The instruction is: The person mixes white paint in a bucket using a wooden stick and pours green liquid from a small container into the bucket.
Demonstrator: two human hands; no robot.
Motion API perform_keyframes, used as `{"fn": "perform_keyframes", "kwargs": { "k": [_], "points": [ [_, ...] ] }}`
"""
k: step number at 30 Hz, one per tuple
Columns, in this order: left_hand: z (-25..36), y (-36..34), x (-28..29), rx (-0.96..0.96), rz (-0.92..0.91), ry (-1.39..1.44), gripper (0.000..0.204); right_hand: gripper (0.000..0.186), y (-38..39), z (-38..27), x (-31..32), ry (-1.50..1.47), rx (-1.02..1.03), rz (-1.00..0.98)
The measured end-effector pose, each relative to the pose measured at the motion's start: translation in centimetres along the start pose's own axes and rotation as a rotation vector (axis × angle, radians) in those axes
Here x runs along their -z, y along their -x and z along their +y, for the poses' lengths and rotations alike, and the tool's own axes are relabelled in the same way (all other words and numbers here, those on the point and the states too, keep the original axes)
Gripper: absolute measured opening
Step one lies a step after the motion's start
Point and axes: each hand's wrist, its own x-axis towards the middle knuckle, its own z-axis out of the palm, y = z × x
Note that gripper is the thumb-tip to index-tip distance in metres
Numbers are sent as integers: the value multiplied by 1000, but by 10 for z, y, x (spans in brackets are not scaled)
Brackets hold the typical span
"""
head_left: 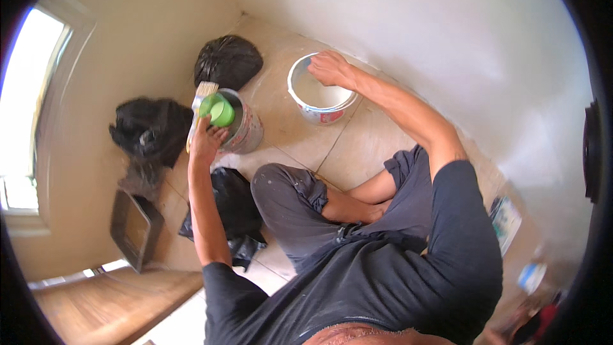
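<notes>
My left hand (205,142) is closed around a small green cup (222,114) with pale contents, tilted over a grey bucket (251,129). Next to that hand is a paintbrush (205,89) with pale bristles; whether my fingers also touch its handle I cannot tell. Farther right, a white bucket (320,115) holds an off-white substance, perhaps paint. My right hand (329,68) is a fist over its far rim. What sits inside that fist, if anything, is hidden.
Black plastic bags (228,62) lie by the wall, another dark bag (153,129) left of the grey bucket, and one more (233,204) beside my knee. A dark rectangular tray (151,233) leans at the left. Behind my right side is a blue-and-white container (531,278).
</notes>
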Motion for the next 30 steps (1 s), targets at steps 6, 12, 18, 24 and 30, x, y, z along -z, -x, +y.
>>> {"fn": "perform_keyframes", "kwargs": {
  "k": [6,12,18,24,30],
  "points": [
    [-6,5,1,-59,-2,11,47,6,2,-27,19,-107,98,-306],
    [-7,11,-14,-36,81,-118,48,5,11,-20,45,61,-12,-540],
    [-2,18,-21,-81,90,-193,62,8,-6,-11,31,145,-30,-363],
    [-5,16,-12,-98,119,-193,67,7,-19,-33,23,-11,17,-401],
    [0,-3,-11,233,72,42,59,9,2,-36,36,-94,165,-490]
  ]
}}
